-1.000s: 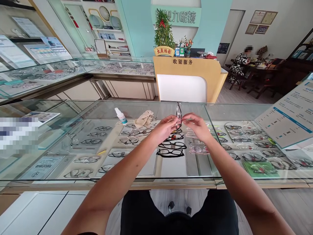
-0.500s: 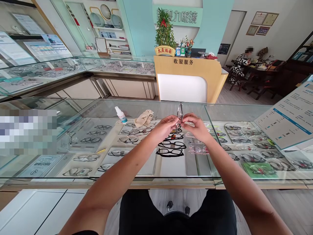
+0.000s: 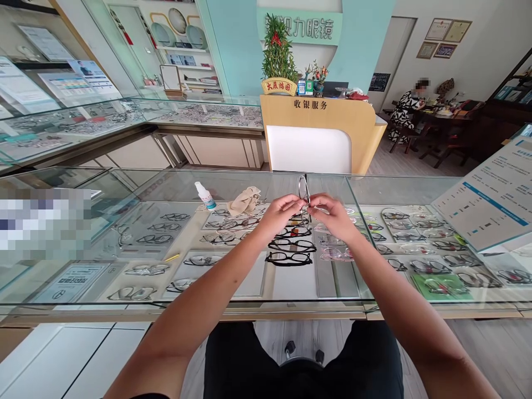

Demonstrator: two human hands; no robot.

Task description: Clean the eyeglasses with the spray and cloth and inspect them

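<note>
Between my two hands, above the glass counter, a pair of eyeglasses [image 3: 303, 188] with a thin dark frame is held on end, one lens pointing up. The fingers of my left hand [image 3: 286, 210] pinch it from the left, near its middle. From the right, my right hand [image 3: 332, 215] grips it with thumb and fingers. My fingers hide its lower part. Below my hands, several black eyeglasses [image 3: 292, 245] are lined up in a column. A beige cloth [image 3: 244, 200] lies crumpled to the left, beside a white spray bottle [image 3: 205, 195] with a blue base.
The glass display counter [image 3: 249, 308] spans the view, with rows of eyeglasses in trays. A slanted printed sign [image 3: 490, 194] stands at the right. A wooden cashier desk [image 3: 361, 127] is beyond, and a person [image 3: 405, 113] sits at a table far right.
The eyeglasses have turned slightly between my fingers, so the raised lens shows wider. Both hands stay at nearly the same spot, still gripping.
</note>
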